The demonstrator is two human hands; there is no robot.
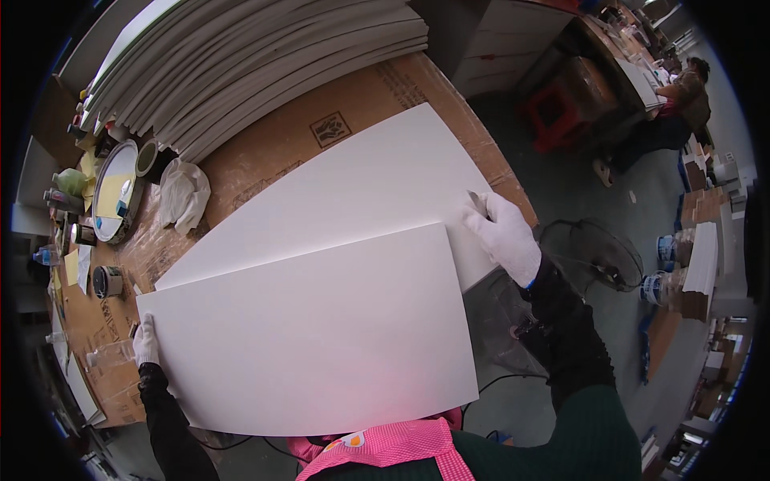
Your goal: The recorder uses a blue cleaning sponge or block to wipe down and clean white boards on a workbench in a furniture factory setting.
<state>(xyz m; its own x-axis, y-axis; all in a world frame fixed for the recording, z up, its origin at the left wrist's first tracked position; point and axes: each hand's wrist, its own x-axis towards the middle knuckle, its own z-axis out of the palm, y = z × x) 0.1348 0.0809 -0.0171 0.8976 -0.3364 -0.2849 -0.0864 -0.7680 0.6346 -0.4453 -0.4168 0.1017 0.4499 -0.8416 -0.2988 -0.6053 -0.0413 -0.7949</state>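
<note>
Near white panel (321, 337) lies face up at the worktable's (265, 152) near edge, L end toward the near L corner, its close side prob. overhanging by the pink checked apron (393, 441). It overlaps the far white panel (353, 176), which runs toward the worktable's R edge.

Handling (judging by looks): prob. stiff board, mod. wt for its size, awkward more than hvy; smooth face, so likely a bit slippery w/ gloves; corners & edges prob. chip or dent easily. Best hold: opp. short edges, one hand each, mid-edge, thumbs on top, fingers under; keep off the face.

L hand (146, 341), white-gloved, is clamped on the near panel's L edge; fingers underneath can't be seen. R hand (509, 236), also gloved, is over the far panel's R end, thumb & fingers pinched tog. on a small greyish item (472, 196), kind unclear.

Looks: both panels plain matte white, flat, straight-edged, sq. corners on the near one; faint pinkish tint nr the apron. No marks visible at this res.
</note>
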